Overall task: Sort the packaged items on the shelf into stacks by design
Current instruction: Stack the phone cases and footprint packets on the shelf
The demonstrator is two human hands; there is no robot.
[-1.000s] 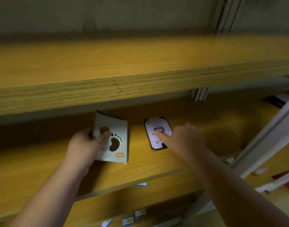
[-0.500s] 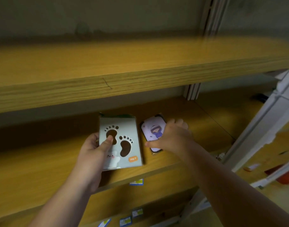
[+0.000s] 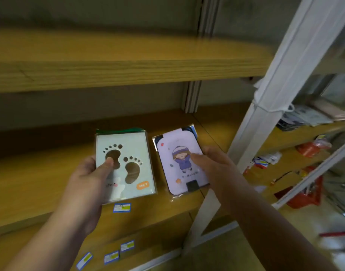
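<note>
Holding two packets at once above the front edge of the lower shelf (image 3: pixel 30 173): left hand (image 3: pixel 89 173) gripping the footprint packet (image 3: pixel 126 167) with the thumb pressed on its face over the larger foot cut-out and the fingers hidden behind; right hand (image 3: pixel 214 165) pinching the purple girl packet (image 3: pixel 179 163) at its right edge, thumb on the printed face, the remaining fingers out of sight underneath. Both grips closed on their packets, neither slack. Packets side by side, just apart, both face up and tilted toward the viewer, overhanging the shelf's front edge rather than lying flat on it. Green edges showing behind the top of the footprint packet, possibly more packets held in the same stack, though impossible to tell how many. Step in hand, at a guess: comparing the two designs and parting them into separate stacks. Best done by setting each down flat and well back from the front edge, footprint design toward the left end, girl design toward the right near the white upright post (image 3: pixel 265 114), with a clear gap between. Worth squaring the edges before letting go, since glossy wrappers likely slide over one another. Worth lowering one hand at a time too, keeping the thumb on top until the packet rests on the wood. Price labels (image 3: pixel 121 207) on the shelf's front lip.
</note>
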